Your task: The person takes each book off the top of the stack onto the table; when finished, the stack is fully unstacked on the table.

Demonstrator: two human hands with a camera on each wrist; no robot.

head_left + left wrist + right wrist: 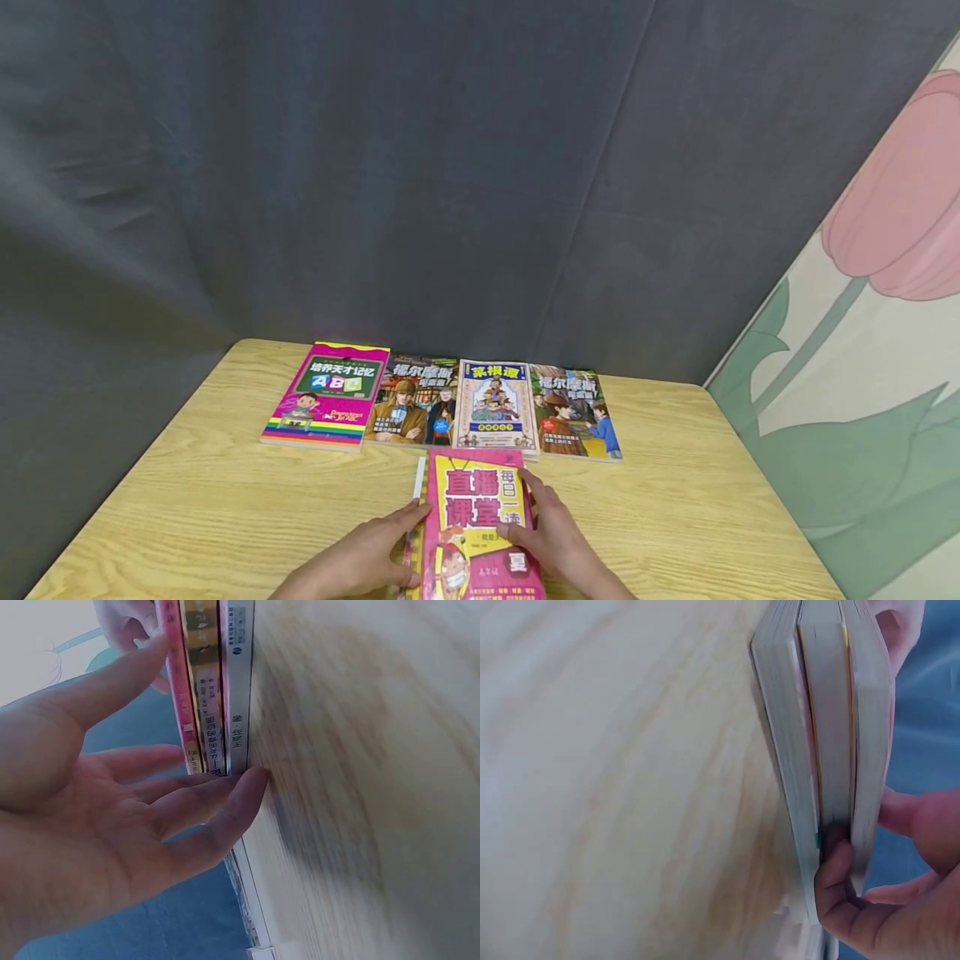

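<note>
Three books lie stacked on the table near its front: a pink book (480, 554) with a cartoon face on top, a yellow-spined book (202, 682) in the middle and a white-spined book (238, 682) at the bottom. My left hand (363, 550) rests against the spine side, its thumb by the pink spine and its fingers loosely extended across the spines. With my right hand (558, 537) I hold the upper part of the stack at its page edges, thumb on the pink cover and fingers bent against the pages. The right fingertips are partly hidden between the books.
Behind the stack lies a row: a pink ABC book (330, 396), a detective book (412, 400), a white-covered book (495, 404) and another detective book (576, 412). A dark curtain (420, 167) hangs behind the wooden table (217, 483). A tulip-painted wall (862, 375) stands right.
</note>
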